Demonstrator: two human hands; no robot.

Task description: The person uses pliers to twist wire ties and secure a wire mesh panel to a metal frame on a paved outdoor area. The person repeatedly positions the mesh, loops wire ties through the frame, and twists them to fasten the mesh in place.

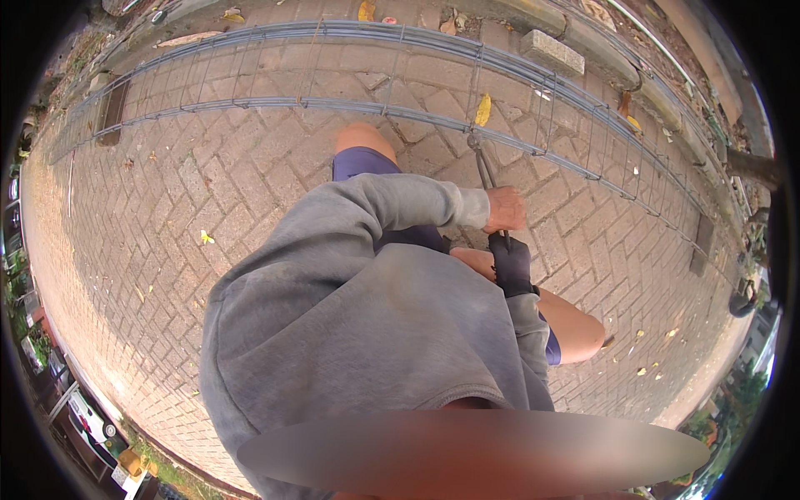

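Observation:
A long reinforcing-bar cage (425, 117) of grey steel bars and thin square stirrups stretches across in front of me. A pair of long-handled pincers (484, 169) reaches up to its near bar, the jaws at a stirrup crossing. My bare left hand (505, 208) is closed around the handles. Just below it my right hand (510, 263), in a dark glove, is closed at the handle ends. Its fingers are partly hidden. Whether the jaws grip any wire is too small to tell.
Dark blocks prop the cage at the left (111, 112) and right (702, 244). A concrete block (552, 52) lies behind it near the kerb. Yellow leaves (483, 109) are scattered over the brick paving (275, 162). My bent knees are on either side of the tool.

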